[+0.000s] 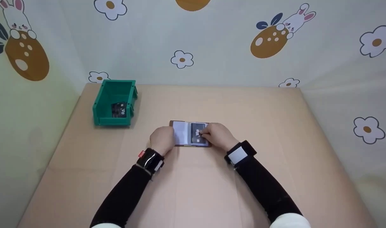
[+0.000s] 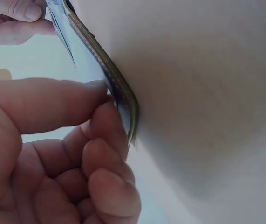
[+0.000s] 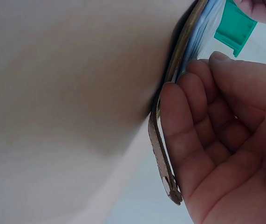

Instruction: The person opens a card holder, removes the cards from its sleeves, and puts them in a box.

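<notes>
A brown card holder (image 1: 181, 134) lies spread open on the table, pale plastic sleeves showing. On its right half is a black card (image 1: 195, 139) with white "VIP" lettering. My left hand (image 1: 162, 139) pinches the holder's left edge between thumb and curled fingers; the left wrist view shows the cover (image 2: 105, 60) edge-on there. Over the card's right side, my right hand (image 1: 218, 135) pinches at the card with thumb and forefinger, hiding part of it. Its other fingers curl beside the holder's edge, where a narrow brown strap (image 3: 158, 149) sticks out in the right wrist view.
A green bin (image 1: 112, 121) stands at the table's back left, with black cards (image 1: 118, 109) marked "VIP" inside. The beige table (image 1: 199, 190) meets patterned cloth (image 1: 218, 63) at the back and both sides.
</notes>
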`<state>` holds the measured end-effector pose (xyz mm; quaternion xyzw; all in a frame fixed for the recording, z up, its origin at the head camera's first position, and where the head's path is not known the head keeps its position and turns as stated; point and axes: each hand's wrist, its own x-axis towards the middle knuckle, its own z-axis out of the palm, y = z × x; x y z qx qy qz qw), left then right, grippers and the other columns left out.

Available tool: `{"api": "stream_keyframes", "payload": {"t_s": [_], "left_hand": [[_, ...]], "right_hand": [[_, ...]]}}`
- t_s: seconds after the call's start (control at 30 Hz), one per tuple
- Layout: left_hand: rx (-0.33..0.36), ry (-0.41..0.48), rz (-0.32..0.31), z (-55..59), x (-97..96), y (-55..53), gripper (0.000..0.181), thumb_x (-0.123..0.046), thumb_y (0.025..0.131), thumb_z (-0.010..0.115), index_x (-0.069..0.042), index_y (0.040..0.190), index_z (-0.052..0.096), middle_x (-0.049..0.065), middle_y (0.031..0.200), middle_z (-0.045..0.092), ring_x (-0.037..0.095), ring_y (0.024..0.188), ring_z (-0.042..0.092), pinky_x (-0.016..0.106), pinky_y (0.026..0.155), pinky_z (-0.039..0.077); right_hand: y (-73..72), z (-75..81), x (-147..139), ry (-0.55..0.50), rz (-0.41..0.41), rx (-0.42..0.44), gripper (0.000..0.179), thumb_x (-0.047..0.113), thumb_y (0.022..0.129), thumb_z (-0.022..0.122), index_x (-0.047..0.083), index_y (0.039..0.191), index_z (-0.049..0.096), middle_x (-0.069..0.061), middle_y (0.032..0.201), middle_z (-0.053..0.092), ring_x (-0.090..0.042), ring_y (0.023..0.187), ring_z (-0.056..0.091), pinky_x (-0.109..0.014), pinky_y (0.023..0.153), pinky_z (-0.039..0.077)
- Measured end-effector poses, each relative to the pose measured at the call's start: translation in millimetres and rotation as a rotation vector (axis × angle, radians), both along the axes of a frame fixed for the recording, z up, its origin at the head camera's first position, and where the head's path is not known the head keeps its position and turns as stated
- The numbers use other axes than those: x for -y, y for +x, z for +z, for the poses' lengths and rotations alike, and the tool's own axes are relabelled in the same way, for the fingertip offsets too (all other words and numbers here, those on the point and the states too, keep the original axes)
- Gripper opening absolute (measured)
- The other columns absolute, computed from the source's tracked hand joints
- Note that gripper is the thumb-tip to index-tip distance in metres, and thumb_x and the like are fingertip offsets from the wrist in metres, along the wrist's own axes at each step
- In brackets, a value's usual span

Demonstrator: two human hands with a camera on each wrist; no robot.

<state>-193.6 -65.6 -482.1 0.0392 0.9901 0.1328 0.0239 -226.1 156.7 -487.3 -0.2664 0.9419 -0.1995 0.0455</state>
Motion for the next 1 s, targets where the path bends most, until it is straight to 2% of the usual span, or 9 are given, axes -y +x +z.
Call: {"api": "stream_keyframes", "payload": {"t_s": [0.23,0.37,0.57,0.83,1.0], "left_hand": [[-0.011,0.010,0.002,2.2,-0.4,0.7,0.012,0.001,0.086,0.058,0.000,0.078,0.066,0.016,0.084,0.069,0.033,0.075,0.066,0.047,0.059,0.054],[0.001,0.021,0.012,2.2,-0.4,0.2,0.012,0.001,0.086,0.057,-0.001,0.077,0.066,0.016,0.084,0.069,0.033,0.076,0.066,0.047,0.059,0.053],[0.001,0.016,0.003,2.7,0.6,0.7,0.011,0.001,0.085,0.057,-0.001,0.079,0.066,0.016,0.085,0.069,0.033,0.077,0.066,0.047,0.061,0.054],[-0.013,0.033,-0.003,2.4,0.9,2.2,0.013,0.003,0.083,0.056,-0.002,0.073,0.064,0.017,0.083,0.069,0.034,0.075,0.066,0.048,0.061,0.054],[-0.009,0.041,0.001,3.0,1.0,2.5,0.014,0.002,0.084,0.055,-0.002,0.073,0.063,0.017,0.083,0.069,0.034,0.076,0.066,0.048,0.061,0.053]], "right_hand": [[-0.1,3.3,-1.5,0.032,0.001,-0.051,0.017,0.011,0.091,0.071,0.008,0.106,0.077,-0.009,0.098,0.073,-0.023,0.089,0.067,-0.038,0.082,0.052],[-1.3,7.0,-5.1,0.017,-0.061,-0.071,0.014,0.010,0.090,0.072,0.008,0.102,0.078,-0.008,0.097,0.073,-0.024,0.091,0.068,-0.038,0.084,0.052],[-3.3,10.5,-7.7,0.011,-0.131,-0.050,0.006,0.009,0.087,0.075,0.009,0.091,0.078,-0.005,0.090,0.073,-0.023,0.086,0.067,-0.038,0.082,0.052],[-7.0,1.3,-7.7,0.033,-0.122,-0.067,0.004,0.013,0.084,0.076,0.009,0.083,0.076,-0.002,0.082,0.071,-0.022,0.078,0.065,-0.038,0.075,0.052],[-6.6,0.2,-5.9,0.024,-0.129,-0.085,0.003,0.013,0.083,0.077,0.010,0.084,0.077,-0.003,0.085,0.072,-0.022,0.081,0.066,-0.038,0.076,0.052]]}}
